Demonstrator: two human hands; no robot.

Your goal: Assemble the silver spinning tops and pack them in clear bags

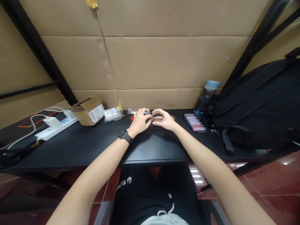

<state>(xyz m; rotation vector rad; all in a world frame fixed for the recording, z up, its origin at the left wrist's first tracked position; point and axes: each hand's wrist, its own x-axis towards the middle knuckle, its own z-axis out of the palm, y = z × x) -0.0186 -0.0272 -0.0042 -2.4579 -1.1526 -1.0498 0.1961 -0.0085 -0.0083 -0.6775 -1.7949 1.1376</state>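
Near the back of the black desk (pixel 150 147), my left hand (pixel 140 122) and my right hand (pixel 164 120) meet with their fingertips almost touching. Fingers of both hands are bent and closed in around something small and thin, with a dark part and a shiny bit; it is too small to name. A smartwatch (pixel 125 136) is on my left wrist. Just left of the left hand lies a small red item (pixel 132 117), partly covered by it. Behind the right hand a small round, ring-like thing (pixel 172 117) peeks out.
At the left stand a power strip (pixel 56 128) with cables and an opened cardboard box (pixel 87 114), beside a clear plastic bag (pixel 113 114). To the right are a blurred-out phone-like item (pixel 195 122), a blue-capped bottle (pixel 206 97) and a large black backpack (pixel 260 103). Cardboard (pixel 150 62) walls the back.
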